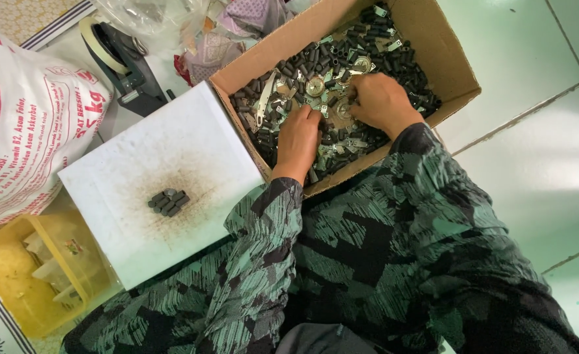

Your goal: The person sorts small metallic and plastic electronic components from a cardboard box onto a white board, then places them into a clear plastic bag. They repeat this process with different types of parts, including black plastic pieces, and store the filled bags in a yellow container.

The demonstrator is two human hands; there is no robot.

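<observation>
At your far left a big white sack with red print (14, 111) leans beside a yellow plastic tub (34, 282), and behind them stands a black tape dispenser (129, 62). Next comes the white board (165, 177), your working surface, dusted dark in the middle where a small neat cluster of black cylindrical pieces (169, 202) lies side by side; that handful looks like all that is sorted out so far. Right of the board, touching its edge, sits the open cardboard box (443, 49), heaped with many more of the same black pieces mixed with flat brass-coloured metal parts (315, 85), so by far the larger share seems left to go through. Your left hand (297, 137) rests palm down in the box near its left wall, fingers pressed together and dug into the pile; whether they pinch a piece you cannot tell. Your right hand (381, 98) is deeper in the middle of the box, fingers curled down into the parts, their tips hidden, so their grip cannot be told either. Pale green floor tiles (538, 131) lie to the right.
</observation>
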